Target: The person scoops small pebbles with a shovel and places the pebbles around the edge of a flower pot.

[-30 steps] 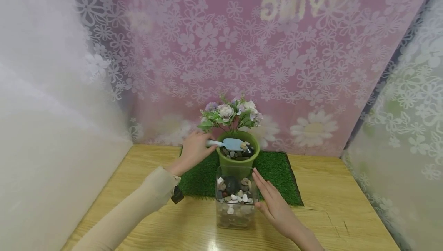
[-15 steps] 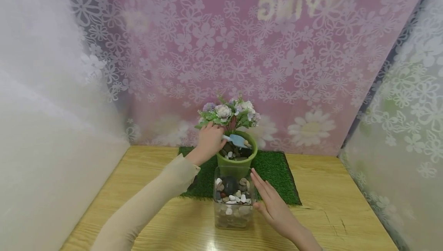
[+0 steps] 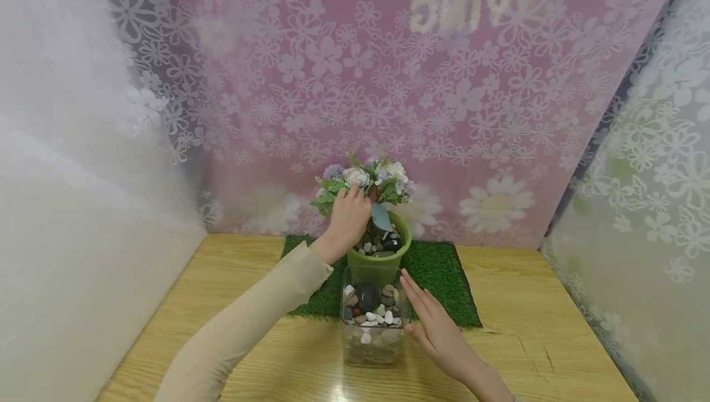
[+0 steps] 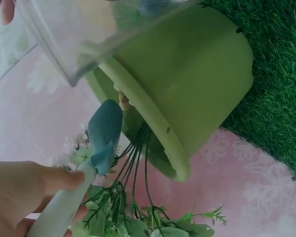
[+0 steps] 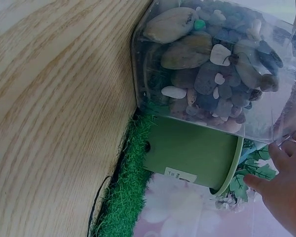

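My left hand grips the white handle of a small trowel with a blue blade, over the left rim of the green flowerpot. In the left wrist view the blade is tipped down into the pot's mouth, with a tan pebble just past its tip. Dark and pale stones lie inside the pot around the flower stems. In front of it stands a clear square container of mixed pebbles. Against that container's right wall, my right hand rests with fingers straight.
Artificial white and purple flowers rise from the pot, close above the left hand. Under the pot lies a green turf mat on the wooden table. A pink floral backdrop closes off the back, with pale sheets on both sides.
My left hand has moved right and up over the pot. The trowel has turned from nearly level to blade-down, and the pebbles on it have slid off. The right hand stays put.
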The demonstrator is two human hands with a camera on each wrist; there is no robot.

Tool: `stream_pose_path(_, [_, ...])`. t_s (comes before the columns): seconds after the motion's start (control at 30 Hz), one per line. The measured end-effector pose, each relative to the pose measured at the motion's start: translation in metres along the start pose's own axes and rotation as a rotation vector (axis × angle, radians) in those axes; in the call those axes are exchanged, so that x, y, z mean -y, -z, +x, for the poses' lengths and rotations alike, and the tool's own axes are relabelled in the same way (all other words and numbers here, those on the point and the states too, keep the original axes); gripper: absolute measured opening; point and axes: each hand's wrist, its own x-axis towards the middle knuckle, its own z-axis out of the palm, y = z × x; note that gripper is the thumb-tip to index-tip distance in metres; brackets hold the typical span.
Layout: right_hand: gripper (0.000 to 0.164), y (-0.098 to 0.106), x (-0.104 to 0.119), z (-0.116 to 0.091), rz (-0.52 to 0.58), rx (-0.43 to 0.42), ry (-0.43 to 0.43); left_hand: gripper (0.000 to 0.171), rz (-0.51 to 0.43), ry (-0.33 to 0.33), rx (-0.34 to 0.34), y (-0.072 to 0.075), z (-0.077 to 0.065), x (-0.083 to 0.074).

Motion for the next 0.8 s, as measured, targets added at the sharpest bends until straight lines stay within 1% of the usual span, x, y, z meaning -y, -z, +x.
stream_pose_path(0.1, [0.086, 0.0, 0.0, 0.0, 0.003, -0.003, 0.0, 0.011, -0.006, -0.001, -0.006, 0.001, 0.0, -0.002])
stream_pose_path(0.2, [0.086, 0.0, 0.0, 0.0, 0.007, -0.006, 0.003, 0.015, -0.014, -0.013, 0.012, 0.002, 0.0, -0.003])
stream_pose_path(0.37, [0.085, 0.0, 0.0, 0.0, 0.007, -0.008, 0.003, 0.016, -0.049, -0.008, 0.078, 0.005, -0.001, -0.003])
stream_pose_path(0.43, [0.085, -0.001, 0.0, 0.0, 0.008, -0.008, 0.001, 0.018, -0.065, 0.0, 0.11, 0.008, -0.002, -0.002])
stream_pose_path(0.5, [0.085, -0.001, -0.001, 0.0, 0.005, -0.016, 0.004, 0.021, -0.077, 0.012, 0.122, 0.011, -0.005, 0.001])
stream_pose_path(0.6, [0.084, -0.002, -0.001, 0.0, -0.003, -0.02, 0.005, 0.024, -0.096, 0.047, 0.105, 0.013, -0.011, 0.007])
stream_pose_path(0.7, [0.084, -0.003, -0.001, -0.001, -0.009, -0.023, 0.009, 0.023, -0.145, 0.083, 0.045, 0.013, -0.02, 0.017])
stream_pose_path(0.8, [0.084, -0.002, 0.0, -0.001, -0.009, -0.023, 0.006, 0.023, -0.215, 0.105, -0.012, 0.016, -0.031, 0.029])
